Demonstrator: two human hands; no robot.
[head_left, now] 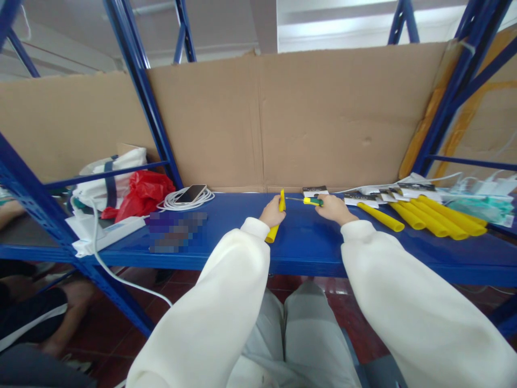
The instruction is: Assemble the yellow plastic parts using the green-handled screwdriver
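Observation:
My left hand (273, 212) is closed around a yellow tube (273, 234), which stands tilted above the blue shelf with its narrow end up. In my right hand (333, 209) is a screwdriver (312, 201) with a yellow and green handle. Its thin shaft points left, and the tip is at or very close to the upper part of the tube; I cannot tell whether they touch. Right of my right hand lies a single yellow tube (382, 217). Farther right, several more yellow tubes (440, 218) lie side by side, with black-and-white cards at their far ends.
The blue shelf (238, 215) is backed by cardboard (315, 118) between blue posts. At left are a white power strip (109, 235), a red plastic bag (145, 191), and a phone (191, 194) on a coiled white cable (169, 201). Clear plastic bags (480, 202) lie far right. Another person's leg (67, 307) shows lower left.

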